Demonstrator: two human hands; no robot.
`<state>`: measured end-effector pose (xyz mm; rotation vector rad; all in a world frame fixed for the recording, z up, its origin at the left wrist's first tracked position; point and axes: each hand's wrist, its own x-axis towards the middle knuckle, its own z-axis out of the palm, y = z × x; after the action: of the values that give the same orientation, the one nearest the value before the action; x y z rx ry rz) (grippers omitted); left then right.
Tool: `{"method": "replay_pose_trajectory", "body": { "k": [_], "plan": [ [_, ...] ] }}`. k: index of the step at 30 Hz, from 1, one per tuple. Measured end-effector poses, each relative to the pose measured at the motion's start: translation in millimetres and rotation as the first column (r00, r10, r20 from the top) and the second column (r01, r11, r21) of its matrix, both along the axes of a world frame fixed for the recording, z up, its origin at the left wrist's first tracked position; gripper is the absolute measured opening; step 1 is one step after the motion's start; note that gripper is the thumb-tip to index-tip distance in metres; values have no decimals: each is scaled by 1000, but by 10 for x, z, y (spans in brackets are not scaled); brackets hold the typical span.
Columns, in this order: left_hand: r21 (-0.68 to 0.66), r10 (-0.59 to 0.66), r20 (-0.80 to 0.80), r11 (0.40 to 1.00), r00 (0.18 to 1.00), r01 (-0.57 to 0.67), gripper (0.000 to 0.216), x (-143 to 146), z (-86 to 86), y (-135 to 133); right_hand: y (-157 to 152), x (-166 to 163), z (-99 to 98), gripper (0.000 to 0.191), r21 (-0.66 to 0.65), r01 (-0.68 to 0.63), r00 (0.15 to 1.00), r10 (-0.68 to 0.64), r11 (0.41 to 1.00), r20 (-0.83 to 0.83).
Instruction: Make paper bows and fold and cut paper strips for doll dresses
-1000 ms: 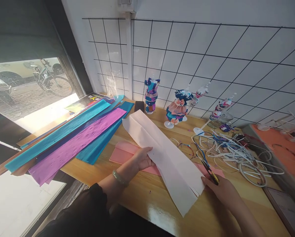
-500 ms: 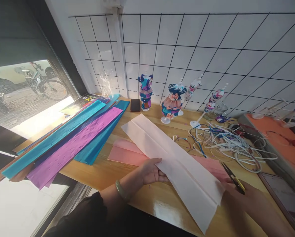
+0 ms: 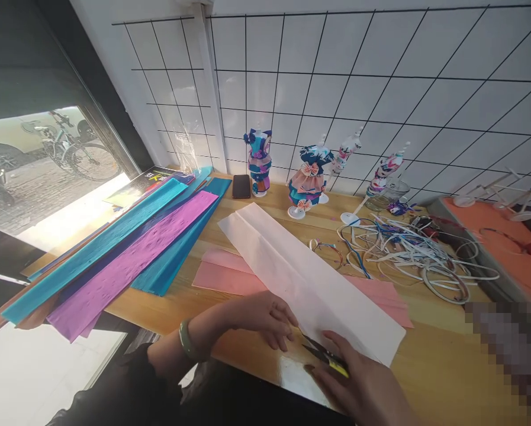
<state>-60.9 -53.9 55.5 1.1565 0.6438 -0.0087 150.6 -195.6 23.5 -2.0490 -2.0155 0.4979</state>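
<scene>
My right hand (image 3: 363, 378) grips a pair of scissors (image 3: 322, 354) with yellow on the handle, blades pointing left. Just left of the blade tips is my left hand (image 3: 265, 319), wearing a pale green bangle (image 3: 187, 341); its fingers are loosely bent and apart, and I make out nothing in them. A long pale pink sheet of crepe paper (image 3: 287, 260) with a lengthwise crease lies slanted across the table, its near edge beside both hands. Beneath it, a darker pink strip (image 3: 225, 278) sticks out on both sides.
Teal (image 3: 100, 251) and purple paper strips (image 3: 141, 260) are piled at the left. Small dress forms (image 3: 308, 186) in paper outfits and a phone (image 3: 241, 186) stand along the wall. Tangled white and blue cords (image 3: 407, 254) lie at right, beside an orange-topped surface (image 3: 491, 242).
My right hand has brought the scissors leftward from the sheet's right end to its near edge. My left hand has let go of the pale sheet, which now lies flatter.
</scene>
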Motion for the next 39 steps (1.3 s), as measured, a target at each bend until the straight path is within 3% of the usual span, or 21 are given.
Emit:
{"method": "replay_pose_trajectory", "body": {
  "k": [2, 4, 7, 10, 14, 18, 23, 26, 29, 32, 39],
  "plan": [
    [313, 101, -7, 945, 995, -94, 26, -23, 1, 78, -4, 2, -57, 41, 40, -68, 994, 64, 997, 89],
    [614, 198, 50, 767, 979, -186, 23, -51, -23, 168, -8, 38, -90, 36, 78, -132, 981, 119, 988, 151],
    [821, 101, 105, 553, 989, -143, 31, -102, -63, 285, -26, 101, -117, 33, 111, -214, 959, 186, 971, 215],
    [922, -67, 9, 387, 998, 18, 40, -137, -85, 354, -46, 138, -153, 34, 148, -288, 935, 244, 946, 258],
    [970, -151, -165, 156, 975, 189, 43, -127, -127, 393, -40, 174, -202, 36, 205, -313, 933, 261, 927, 248],
    [981, -152, -192, 8, 970, 195, 44, -83, -202, 410, -20, 196, -156, 31, 210, -279, 957, 253, 937, 143],
    [965, -129, -209, -190, 970, 182, 48, -4, -265, 452, -22, 157, 24, 27, 99, -133, 991, 135, 986, -12],
    [945, -130, -225, -273, 966, 183, 42, 57, -295, 491, 0, 151, 78, 29, 35, -113, 991, 115, 993, -66],
    [931, -155, -243, -315, 958, 186, 35, 106, -358, 522, 35, 160, 96, 31, -27, -113, 987, 109, 993, -116],
    [927, -160, -245, -328, 956, 182, 28, 121, -443, 535, 67, 169, 132, 33, -90, -72, 980, 54, 993, -193],
    [936, -155, -233, -305, 960, 178, 28, 97, -501, 529, 273, 206, 259, 44, -128, 207, 927, -237, 970, -290]
  ]
}}
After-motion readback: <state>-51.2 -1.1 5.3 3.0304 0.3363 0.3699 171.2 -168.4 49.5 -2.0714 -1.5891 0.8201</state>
